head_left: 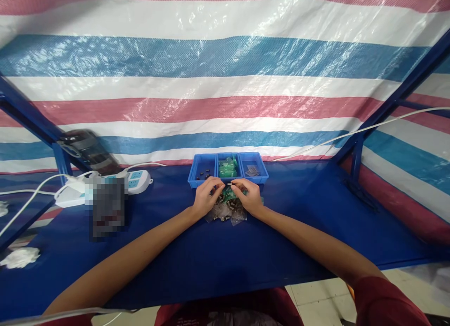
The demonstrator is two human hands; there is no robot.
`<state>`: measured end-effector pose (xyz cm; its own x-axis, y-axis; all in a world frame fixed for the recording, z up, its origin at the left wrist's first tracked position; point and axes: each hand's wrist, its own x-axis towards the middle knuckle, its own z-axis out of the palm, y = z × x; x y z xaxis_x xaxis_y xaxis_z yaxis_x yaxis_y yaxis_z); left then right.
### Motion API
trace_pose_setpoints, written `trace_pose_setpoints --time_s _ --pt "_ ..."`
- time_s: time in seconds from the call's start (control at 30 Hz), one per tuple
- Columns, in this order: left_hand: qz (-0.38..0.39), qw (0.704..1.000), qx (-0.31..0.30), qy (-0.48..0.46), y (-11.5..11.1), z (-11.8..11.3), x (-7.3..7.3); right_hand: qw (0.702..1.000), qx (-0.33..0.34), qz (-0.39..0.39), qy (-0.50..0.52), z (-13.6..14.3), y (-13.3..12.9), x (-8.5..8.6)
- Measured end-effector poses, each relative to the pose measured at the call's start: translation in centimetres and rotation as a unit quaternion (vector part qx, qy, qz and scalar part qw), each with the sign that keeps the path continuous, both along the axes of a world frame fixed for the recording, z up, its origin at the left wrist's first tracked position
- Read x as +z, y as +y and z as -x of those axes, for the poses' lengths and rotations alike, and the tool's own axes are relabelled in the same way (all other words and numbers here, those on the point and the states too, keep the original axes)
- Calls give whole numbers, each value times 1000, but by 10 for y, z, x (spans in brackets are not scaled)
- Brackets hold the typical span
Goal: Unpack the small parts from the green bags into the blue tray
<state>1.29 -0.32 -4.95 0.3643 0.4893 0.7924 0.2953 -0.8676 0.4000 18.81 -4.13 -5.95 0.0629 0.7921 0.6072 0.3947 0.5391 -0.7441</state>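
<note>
My left hand (207, 196) has its thumb and fingers curled in a pinch above a pile of small metal parts and clear bags (227, 211); anything between its fingertips is too small to name. Facing it, my right hand (250, 195) pinches a small dark and silvery part (230, 184). Just behind the hands stand three blue bins (263, 179) side by side. The left bin holds a few small dark parts (203, 175), the middle one green packets (228, 167), the right one flat clear pieces (252, 170).
A white power strip (138, 182) with cables lies at the left, beside a blurred-out dark object (108, 206). Behind it leans a dark bottle (89, 150). White crumpled material (20, 257) sits at the far left. Blue metal posts flank the blue table (211, 260).
</note>
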Motion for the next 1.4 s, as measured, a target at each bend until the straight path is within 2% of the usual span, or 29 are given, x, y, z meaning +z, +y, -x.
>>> trace_pose_setpoints --time_s 0.17,0.97,1.13,1.4 --pt "16 999 -29 -3 2 2 -3 1000 -1 -3 -3 -1 0 -1" --pt "8 1000 10 -13 0 1 -3 1000 3 -4 5 0 0 0" --pt "-7 1000 -4 -17 1 0 -2 1000 11 -4 2 -1 0 -1" --pt "19 1000 4 -16 -1 -1 -3 1000 5 -10 3 0 0 -1"
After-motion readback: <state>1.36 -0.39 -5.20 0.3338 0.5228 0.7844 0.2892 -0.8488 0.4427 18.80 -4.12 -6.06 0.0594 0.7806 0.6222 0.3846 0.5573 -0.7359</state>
